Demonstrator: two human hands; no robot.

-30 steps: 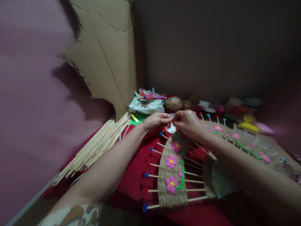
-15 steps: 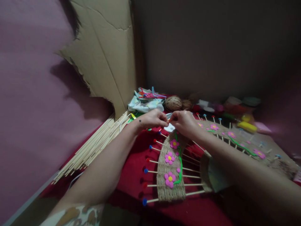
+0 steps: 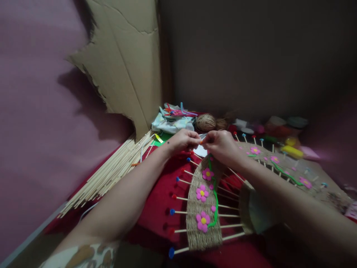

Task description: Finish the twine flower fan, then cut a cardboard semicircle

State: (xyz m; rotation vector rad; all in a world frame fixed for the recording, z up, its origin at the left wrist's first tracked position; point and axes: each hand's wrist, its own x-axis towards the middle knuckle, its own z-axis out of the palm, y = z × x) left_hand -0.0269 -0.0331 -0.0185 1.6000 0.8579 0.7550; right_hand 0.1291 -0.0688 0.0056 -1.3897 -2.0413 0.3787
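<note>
My left hand (image 3: 182,142) and my right hand (image 3: 223,146) meet at the fingertips above the far end of a woven jute fan (image 3: 205,240). Both are closed in a pinch on a tiny orange piece (image 3: 201,142); its kind is too small to make out. Pink flowers (image 3: 202,193) with yellow centres and a wavy green stem (image 3: 215,208) decorate the curved band. Thin sticks cross the band, tipped with blue (image 3: 171,253) and red blobs. My right hand and forearm hide part of the fan's top.
A bundle of thin wooden sticks (image 3: 103,175) lies at left on the red cloth (image 3: 156,201), beside torn cardboard (image 3: 125,56). Behind are a pale bag (image 3: 173,124), a twine ball (image 3: 205,122) and blurred tubs. Another flowered jute band (image 3: 290,171) curves at right.
Both hands keep pinching at nearly the same spot, the left a little further right. The fan sits slightly lower in view.
</note>
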